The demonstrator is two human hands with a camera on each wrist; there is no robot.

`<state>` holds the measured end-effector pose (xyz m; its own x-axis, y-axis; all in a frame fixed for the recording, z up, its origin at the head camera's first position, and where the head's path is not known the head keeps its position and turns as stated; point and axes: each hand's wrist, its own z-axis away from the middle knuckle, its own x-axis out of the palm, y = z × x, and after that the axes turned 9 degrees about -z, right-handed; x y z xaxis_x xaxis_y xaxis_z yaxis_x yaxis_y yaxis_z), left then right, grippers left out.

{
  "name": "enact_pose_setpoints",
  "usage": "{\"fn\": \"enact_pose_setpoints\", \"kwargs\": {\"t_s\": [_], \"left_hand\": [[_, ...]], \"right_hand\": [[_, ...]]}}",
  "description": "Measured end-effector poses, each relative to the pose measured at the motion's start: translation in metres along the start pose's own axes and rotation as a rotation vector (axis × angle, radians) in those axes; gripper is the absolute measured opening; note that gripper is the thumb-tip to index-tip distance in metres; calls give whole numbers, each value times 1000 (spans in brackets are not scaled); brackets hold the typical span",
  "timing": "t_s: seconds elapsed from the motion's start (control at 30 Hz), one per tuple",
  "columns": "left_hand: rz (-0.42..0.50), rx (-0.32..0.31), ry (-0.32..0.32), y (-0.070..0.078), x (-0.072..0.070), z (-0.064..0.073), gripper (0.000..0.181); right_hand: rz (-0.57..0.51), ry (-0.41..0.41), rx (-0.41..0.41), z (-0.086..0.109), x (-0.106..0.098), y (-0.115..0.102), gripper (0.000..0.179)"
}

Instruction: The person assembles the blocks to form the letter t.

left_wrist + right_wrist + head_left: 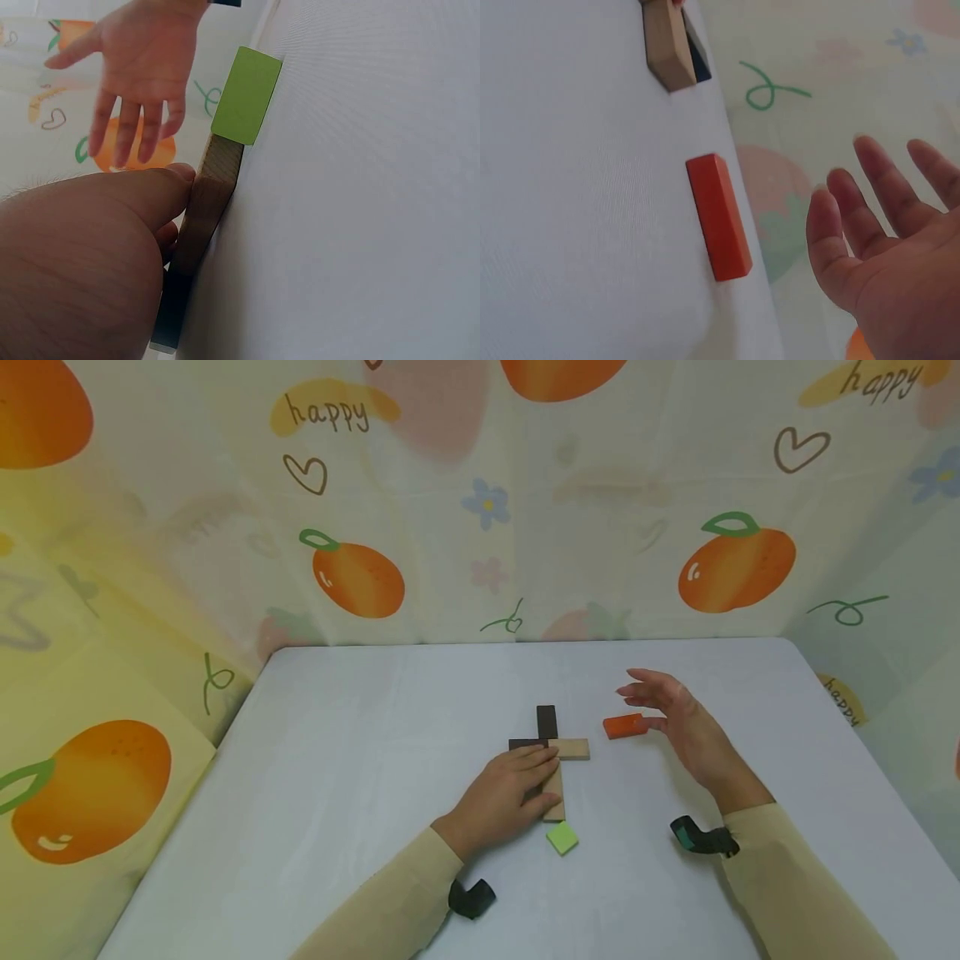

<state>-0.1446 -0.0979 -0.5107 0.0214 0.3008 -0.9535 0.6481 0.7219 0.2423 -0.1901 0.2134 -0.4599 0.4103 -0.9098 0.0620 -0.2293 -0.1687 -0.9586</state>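
Note:
My left hand (508, 792) rests on a cross-like group of flat wooden blocks, fingers stretched over its middle. Its thumb touches a natural wood block (555, 787) on the near side. Another natural wood block (574, 749) points right, and a dark block (547, 721) points away from me. A second dark block (523, 743) lies at the left, partly hidden by the fingers. At the near end sits a light green block (247, 96), turned cornerwise. My right hand (681, 727) is raised with fingers spread and holds nothing. Beside it an orange-red block (718, 217) lies on the table.
The white table (360, 735) has its far edge against a patterned cloth (442, 552) printed with oranges. Dark straps with camera mounts (472, 899) sit at both wrists.

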Motion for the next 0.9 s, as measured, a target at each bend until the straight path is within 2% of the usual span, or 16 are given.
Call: {"fn": "enact_pose_setpoints", "kwargs": {"t_s": [0.2, 0.43, 0.63, 0.9], "left_hand": [[4, 4, 4, 1, -1, 1, 59], [5, 13, 6, 2, 0, 1, 59], [4, 16, 13, 2, -2, 1, 59], [-1, 17, 12, 1, -2, 0, 59]], "right_hand": [[90, 55, 49, -5, -12, 11, 52], [227, 116, 181, -5, -22, 28, 54], [320, 108, 263, -1, -28, 39, 56], [479, 114, 314, 0, -28, 53, 61]]}}
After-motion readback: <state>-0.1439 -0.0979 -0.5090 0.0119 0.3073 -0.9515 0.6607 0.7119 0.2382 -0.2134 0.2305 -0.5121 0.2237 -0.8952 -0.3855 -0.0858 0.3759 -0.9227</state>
